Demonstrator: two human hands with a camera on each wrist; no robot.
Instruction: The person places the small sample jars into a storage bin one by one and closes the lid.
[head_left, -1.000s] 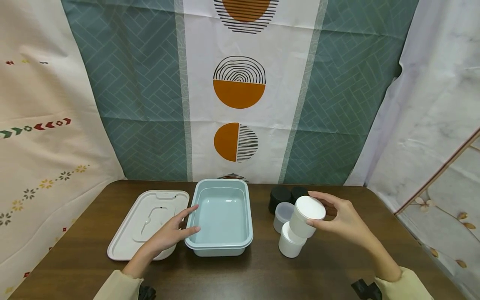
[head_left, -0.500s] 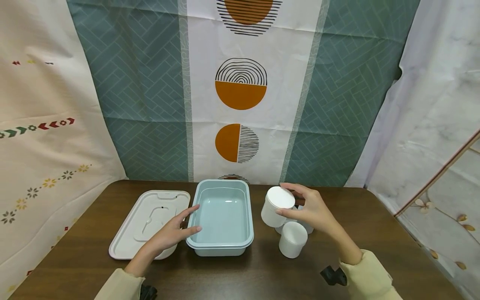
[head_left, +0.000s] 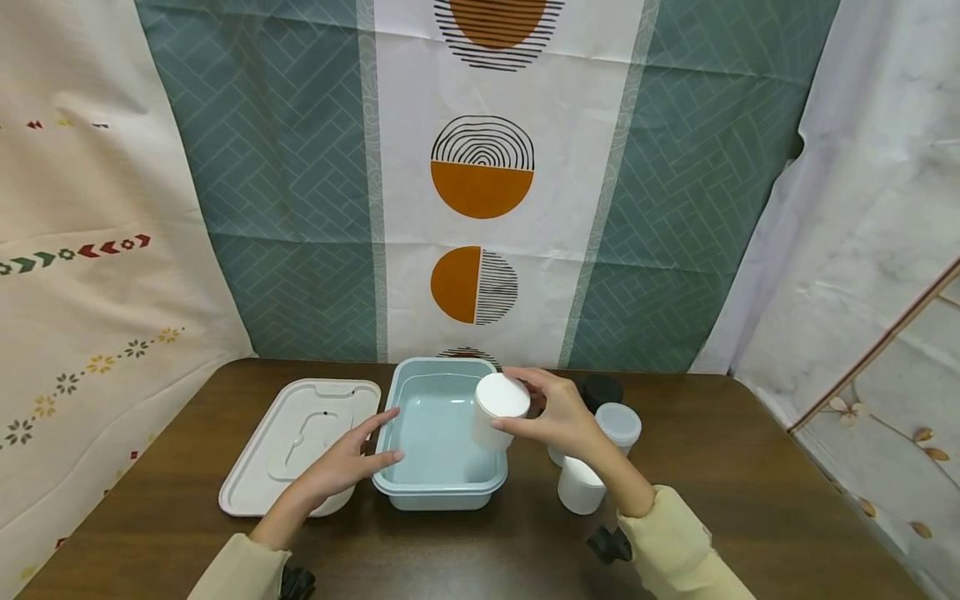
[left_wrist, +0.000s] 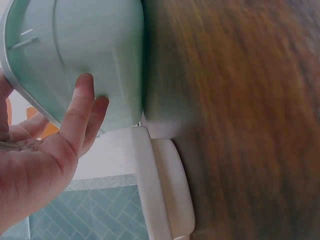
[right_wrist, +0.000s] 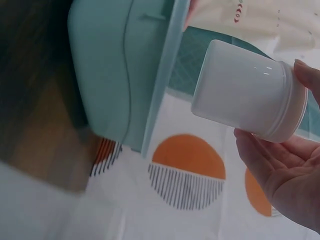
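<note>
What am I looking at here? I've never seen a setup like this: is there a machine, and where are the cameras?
No machine is doing the work: these are a person's two bare hands. The wide picture comes from a camera on the head; the two close-ups, which look tipped sideways, come from cameras on the wrists.

On the brown wood-grain table stands a light blue plastic bin. A white lid lies to its left. To its right are another white jar, a translucent lidded cup and a black round container, partly hidden.

The left hand rests at the bin's left side. The right hand holds a white lidded jar above the bin's right edge.
</note>
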